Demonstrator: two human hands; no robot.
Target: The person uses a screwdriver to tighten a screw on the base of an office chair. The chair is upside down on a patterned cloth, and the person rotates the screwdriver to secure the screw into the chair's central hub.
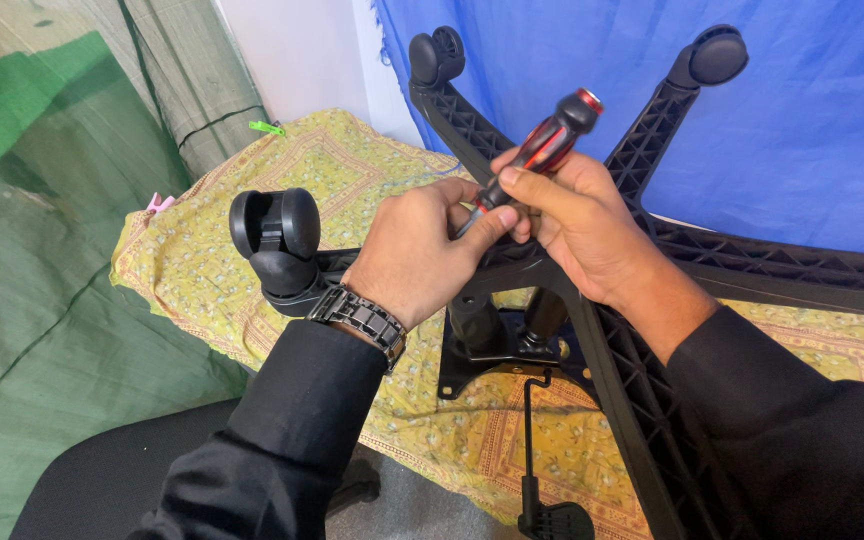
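Screwdriver (544,150) gripped by right hand (582,225), left hand (422,250) pinching shaft

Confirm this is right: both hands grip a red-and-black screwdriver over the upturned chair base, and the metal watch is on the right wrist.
Wrong wrist. The head view shows the metal watch on the left wrist; the rest holds: left hand and right hand grip the red-and-black screwdriver over the chair base.
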